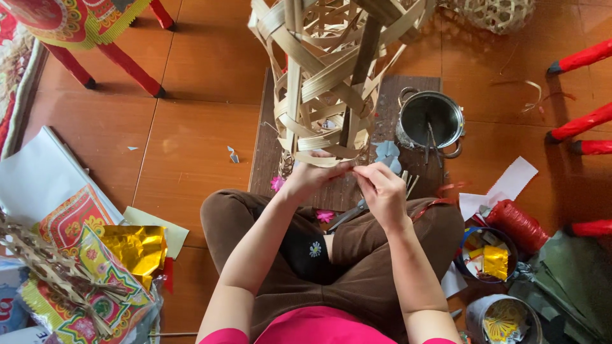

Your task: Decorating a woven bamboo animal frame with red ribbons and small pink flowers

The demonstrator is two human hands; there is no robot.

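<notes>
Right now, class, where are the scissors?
In the head view the scissors lie on the brown mat, just below the right hand, between the person's knees and beside a pink paper flower.

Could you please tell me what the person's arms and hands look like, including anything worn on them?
Both arms are bare from the upper arm down, with short bright pink sleeves just visible at the bottom edge. The left hand and right hand are bare: no gloves, and no rings, watch or bracelets that can be made out.
</notes>
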